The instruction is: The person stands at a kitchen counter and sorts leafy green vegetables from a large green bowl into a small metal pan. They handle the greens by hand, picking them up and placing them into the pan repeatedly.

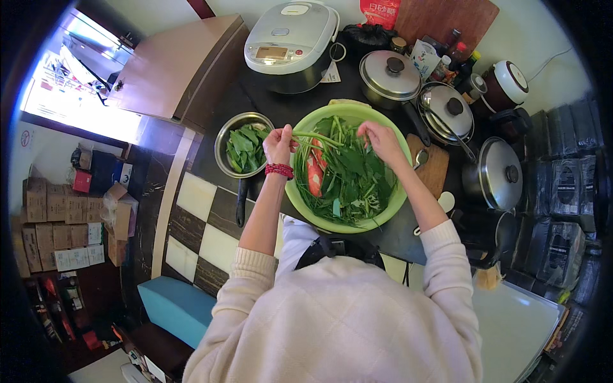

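A light green plastic basin [298,207] stands on the dark counter before me, filled with leafy greens [352,163], thin green stalks and orange-red pieces [314,177] that look like carrots. My left hand [278,146], with red bracelets at the wrist, pinches a bunch of green stems [316,137] over the basin's left side. Above the basin's right side, my right hand [383,142] has curled fingers; whether something is between them is not clear. To the left, a steel saucepan [220,160] with a black handle holds cut green leaves [246,147].
Behind the basin stand a rice cooker [292,40] and a lidded pot [390,76]. More lidded pots [448,112] [500,172] stand at right, near a wooden cutting board [433,172] with a spoon [421,158]. Bottles [467,62] line the back. Wrapped black packs [558,186] are stacked at far right.
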Available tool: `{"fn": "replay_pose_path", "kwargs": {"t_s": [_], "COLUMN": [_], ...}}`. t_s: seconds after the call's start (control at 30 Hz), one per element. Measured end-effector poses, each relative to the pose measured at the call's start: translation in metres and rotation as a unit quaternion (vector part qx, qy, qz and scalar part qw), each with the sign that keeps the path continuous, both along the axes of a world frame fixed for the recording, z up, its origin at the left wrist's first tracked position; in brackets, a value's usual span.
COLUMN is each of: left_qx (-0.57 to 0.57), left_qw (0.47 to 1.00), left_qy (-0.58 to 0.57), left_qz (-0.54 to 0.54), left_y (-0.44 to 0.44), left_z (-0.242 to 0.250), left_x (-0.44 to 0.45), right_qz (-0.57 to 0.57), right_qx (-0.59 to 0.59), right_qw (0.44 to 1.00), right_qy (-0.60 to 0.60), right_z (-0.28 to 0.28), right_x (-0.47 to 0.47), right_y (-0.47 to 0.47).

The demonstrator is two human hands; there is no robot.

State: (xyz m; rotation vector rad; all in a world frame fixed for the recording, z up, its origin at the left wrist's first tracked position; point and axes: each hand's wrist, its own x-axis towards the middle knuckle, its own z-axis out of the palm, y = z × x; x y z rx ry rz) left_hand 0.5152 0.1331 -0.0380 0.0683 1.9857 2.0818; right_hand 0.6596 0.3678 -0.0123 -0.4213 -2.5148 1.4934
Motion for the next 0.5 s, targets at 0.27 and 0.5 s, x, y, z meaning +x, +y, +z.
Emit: {"fn": "replay_pose_path", "kwargs": {"t_s": [0.27,0.5], "left_qx": [0.156,0.141], "left_qw": [0.981,0.985], "left_qy": [-0.089,-0.045], "left_qz": [-0.078,-0.090], "left_y": [-0.010,-0.013], "left_z": [-0.009,-0.011], "left_x": [0.000,-0.003], "right_qz": [0.165,0.178], "right_qx": [0.062,0.281], "right_qw": [0.984,0.943], "right_qy": [-0.002,0.026], "right_z": [-0.011,0.013], "right_x": [-0.006,-0.001], "right_y": [-0.025,-0.018]}}
